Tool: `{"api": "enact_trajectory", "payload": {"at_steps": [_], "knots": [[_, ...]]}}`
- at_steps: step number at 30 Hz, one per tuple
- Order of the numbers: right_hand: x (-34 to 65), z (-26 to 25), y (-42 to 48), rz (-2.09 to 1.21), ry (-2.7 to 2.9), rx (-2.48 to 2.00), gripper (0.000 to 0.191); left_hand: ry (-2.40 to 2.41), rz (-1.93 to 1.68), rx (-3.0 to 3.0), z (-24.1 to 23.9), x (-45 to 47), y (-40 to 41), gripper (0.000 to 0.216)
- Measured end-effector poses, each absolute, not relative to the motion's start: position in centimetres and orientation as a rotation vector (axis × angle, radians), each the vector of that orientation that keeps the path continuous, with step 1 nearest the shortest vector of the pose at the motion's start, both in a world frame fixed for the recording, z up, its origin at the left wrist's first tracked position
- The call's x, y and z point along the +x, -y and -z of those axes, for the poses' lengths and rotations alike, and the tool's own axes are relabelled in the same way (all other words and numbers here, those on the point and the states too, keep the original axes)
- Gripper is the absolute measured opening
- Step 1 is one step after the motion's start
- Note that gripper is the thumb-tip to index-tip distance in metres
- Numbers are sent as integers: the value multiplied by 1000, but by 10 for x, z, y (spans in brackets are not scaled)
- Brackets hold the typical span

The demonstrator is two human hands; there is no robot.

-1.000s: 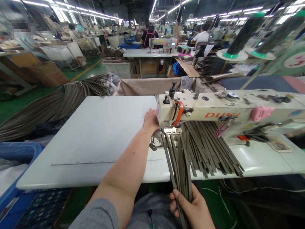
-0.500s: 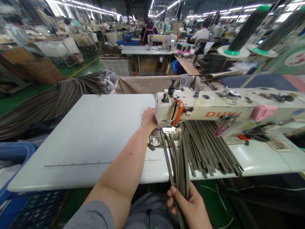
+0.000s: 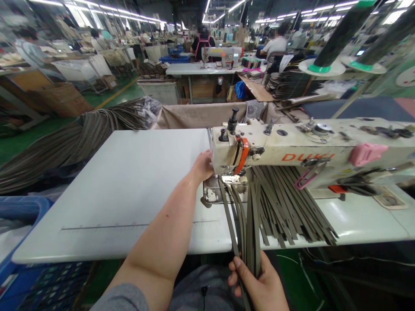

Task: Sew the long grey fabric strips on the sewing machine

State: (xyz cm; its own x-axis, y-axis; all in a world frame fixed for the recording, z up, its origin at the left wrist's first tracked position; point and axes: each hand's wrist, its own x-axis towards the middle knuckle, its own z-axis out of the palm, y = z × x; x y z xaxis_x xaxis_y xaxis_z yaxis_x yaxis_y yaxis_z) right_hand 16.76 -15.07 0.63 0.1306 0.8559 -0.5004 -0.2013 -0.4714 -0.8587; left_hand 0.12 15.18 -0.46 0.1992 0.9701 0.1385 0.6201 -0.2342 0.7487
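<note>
My right hand (image 3: 256, 280) is closed around a bunch of long olive-grey fabric strips (image 3: 251, 229) below the table's front edge. One strip (image 3: 228, 216) passes between thumb and fingers and runs up to the presser foot of the sewing machine (image 3: 269, 147). My left hand (image 3: 204, 165) is at the left side of the machine head, beside the needle area. Its fingers are mostly hidden behind the head, so what they touch cannot be made out. To the right, under the machine arm, many similar loose strips (image 3: 288, 207) lie fanned out on the white table (image 3: 129, 185).
A printed ruler line (image 3: 139, 226) crosses the table near its front. Left stand a blue crate (image 3: 29, 207) and a big heap of long strips (image 3: 65, 147). Thread cones (image 3: 340, 39) rise at the right. Other people work at machines behind.
My left hand's fingers, earlier spread on the table beside the machine head, have slid mostly out of sight behind it. My right hand keeps its hold; the view has shifted slightly.
</note>
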Motion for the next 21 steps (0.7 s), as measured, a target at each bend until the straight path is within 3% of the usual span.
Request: {"api": "enact_trajectory", "payload": {"at_steps": [12,21], "knots": [[165,-7,150,-1479,704,-1537,57,-1499,-974,1913,-10,3,-140,32],[166,-10,148,-1500,716,-1548,57,-1472,-1035,1810,-7,5,-143,19]]}}
